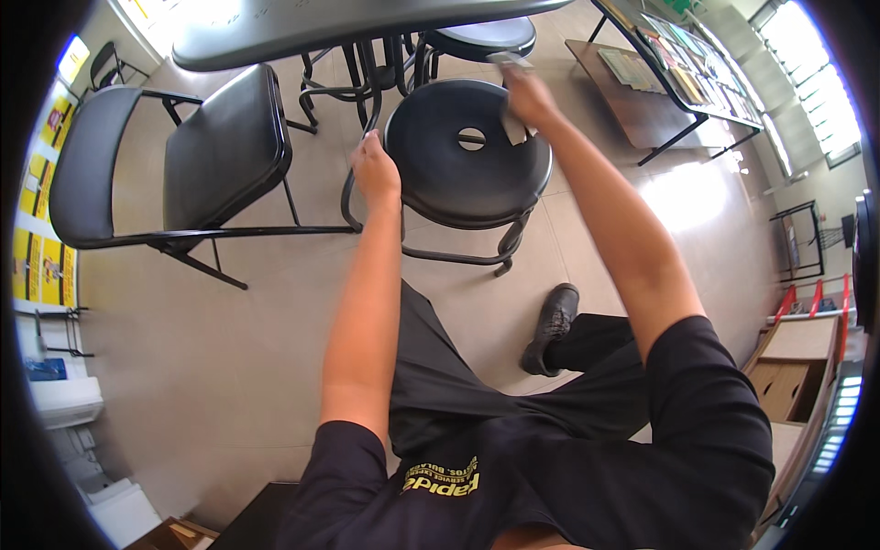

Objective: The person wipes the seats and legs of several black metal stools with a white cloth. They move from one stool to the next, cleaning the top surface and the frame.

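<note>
Gripping the curved metal frame (348,197) of a round black stool (463,156), the left hand (374,170) is clenched around the tube at the stool's left edge. The right hand (527,96) rests on the far right part of the seat and holds a small grey cloth (511,124), its grip closed on the cloth, which lies pressed against the seat surface beside the central hole (471,139). The stool stands on the tiled floor (275,339), just in front of the person's knees and partly under the edge of a dark bench (302,32). A second round stool (481,37) stands behind it. A black folding chair (174,160) stands to the left, near but apart from the stool. A black shoe (552,325) rests on the floor below the stool.
</note>
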